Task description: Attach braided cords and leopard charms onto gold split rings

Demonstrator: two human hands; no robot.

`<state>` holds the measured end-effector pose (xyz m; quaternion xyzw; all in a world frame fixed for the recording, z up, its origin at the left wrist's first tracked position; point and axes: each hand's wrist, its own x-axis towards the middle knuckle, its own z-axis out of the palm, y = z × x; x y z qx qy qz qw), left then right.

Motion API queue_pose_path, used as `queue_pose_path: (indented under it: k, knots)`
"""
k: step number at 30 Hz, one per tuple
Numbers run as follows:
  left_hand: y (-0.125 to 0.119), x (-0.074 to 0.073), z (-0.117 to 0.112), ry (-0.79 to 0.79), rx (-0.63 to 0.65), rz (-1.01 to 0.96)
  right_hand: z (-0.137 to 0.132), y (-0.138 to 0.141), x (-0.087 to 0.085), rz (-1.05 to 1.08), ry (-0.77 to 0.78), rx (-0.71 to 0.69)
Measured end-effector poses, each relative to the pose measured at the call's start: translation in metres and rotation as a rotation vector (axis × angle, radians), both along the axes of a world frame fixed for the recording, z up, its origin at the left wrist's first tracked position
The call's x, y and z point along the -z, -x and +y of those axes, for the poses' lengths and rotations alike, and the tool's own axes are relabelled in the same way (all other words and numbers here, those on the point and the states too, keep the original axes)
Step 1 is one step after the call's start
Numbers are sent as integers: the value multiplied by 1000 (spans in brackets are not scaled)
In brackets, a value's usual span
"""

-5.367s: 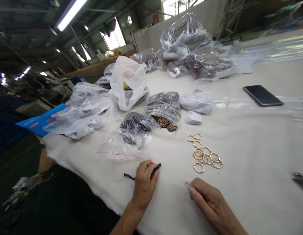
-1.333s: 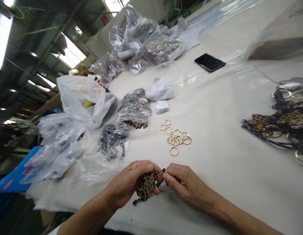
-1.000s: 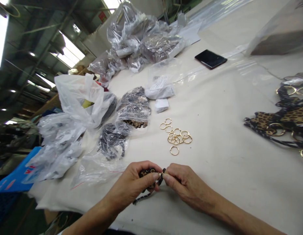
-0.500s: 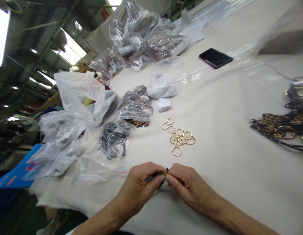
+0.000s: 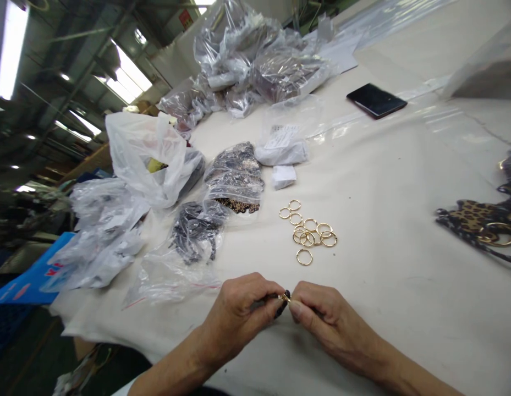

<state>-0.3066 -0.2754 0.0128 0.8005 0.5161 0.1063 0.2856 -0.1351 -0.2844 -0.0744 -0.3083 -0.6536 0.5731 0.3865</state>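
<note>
Near the front of the table, my left hand [image 5: 242,314] and my right hand [image 5: 330,318] meet with fingertips pinched. Between them shows a bit of gold metal ring [image 5: 285,297], mostly covered by the fingers. A small dark piece of cord or fabric [image 5: 280,311] sits at my left fingertips against the metal. My right thumb and forefinger close on the ring's right side. Just beyond the hands lie several loose gold rings [image 5: 304,257], some overlapping. Over at the right edge are leopard-print pieces [image 5: 470,213] with dark cords and gold rings among them.
Clear bags with leopard-print pieces [image 5: 234,176] and dark cords [image 5: 193,234] lie left of the rings. A white plastic bag [image 5: 143,154] and a heap of wrapped goods [image 5: 238,66] stand behind. A black phone [image 5: 377,100] rests on the pale table cover [image 5: 387,231].
The whole view has shifted slightly, so things sit a little farther right. My hands have parted slightly at the fingertips, and more of the gold metal shows between them.
</note>
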Motion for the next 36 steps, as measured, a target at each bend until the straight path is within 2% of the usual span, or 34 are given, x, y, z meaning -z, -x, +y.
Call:
queue_pose_path:
  k: [3,7,11,19,23,25,27,29,33,35,36]
  knots:
    - [-1,0,-4,-58,29,33,0,1,-1,-20,-22,-3]
    - [-5,0,-8,-125,85,179,-2,3,1,-82,-77,4]
    - [-9,2,-9,-158,85,243,-4,3,4,-118,-144,25]
    - [-14,-1,-3,119,-173,96,-6,4,7,-259,-440,124]
    - [-14,-6,-1,284,-217,23,-8,3,8,-237,-455,113]
    - [-13,-6,-2,292,-227,18,-9,2,7,-237,-449,121]
    - [-11,-4,-2,263,-227,24,-10,2,4,-211,-425,87]
    - [-10,0,-3,296,-229,-26,-9,1,0,-130,-330,19]
    - [-13,2,-5,450,-226,-247,-2,-9,-11,70,71,-83]
    - [-15,1,-6,423,-172,-345,-2,-28,-13,121,221,-58]
    - [-15,2,-6,392,-135,-390,-4,-43,-14,103,247,-4]
